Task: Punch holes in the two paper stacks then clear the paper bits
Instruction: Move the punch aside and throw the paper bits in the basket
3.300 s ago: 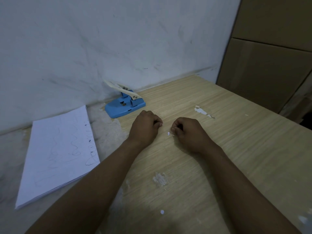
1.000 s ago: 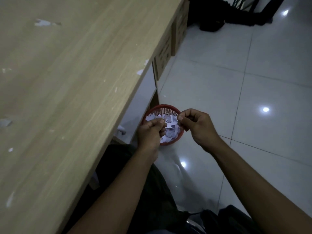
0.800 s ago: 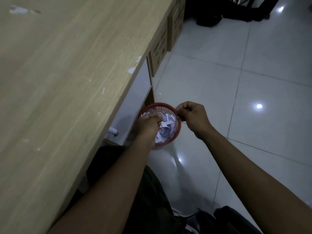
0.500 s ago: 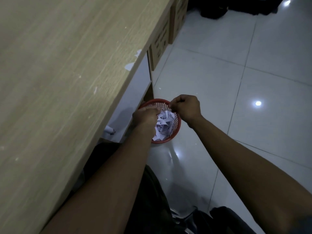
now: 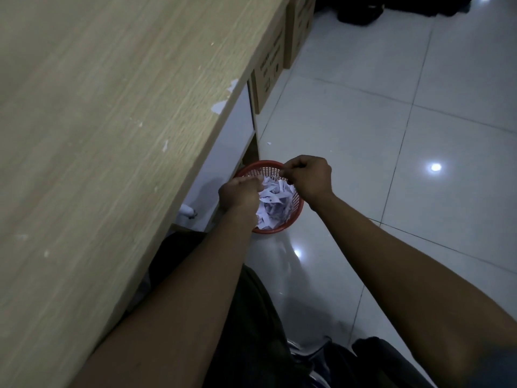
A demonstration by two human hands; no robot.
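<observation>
A red mesh basket (image 5: 298,204) stands on the floor beside the desk, part filled with white paper scraps (image 5: 272,204). My left hand (image 5: 240,196) hovers over the basket's left rim, its fingers curled and its thumb pressed to the fingertips in a pinch. My right hand (image 5: 307,177) is above the far rim, thumb and forefinger pinched together. The paper bits in the pinches are too small to make out. The paper stacks and the hole punch are out of view.
The wooden desk top (image 5: 98,135) fills the left, its edge running diagonally with chipped white spots. Cardboard boxes (image 5: 270,68) stand on the floor past the desk leg. Glossy white floor tiles (image 5: 391,135) lie to the right. My dark-clothed lap (image 5: 251,317) is below.
Both hands left the desk top, where they were pinching up bits, and went down to the red basket. In the last second they moved closer over its rim.
</observation>
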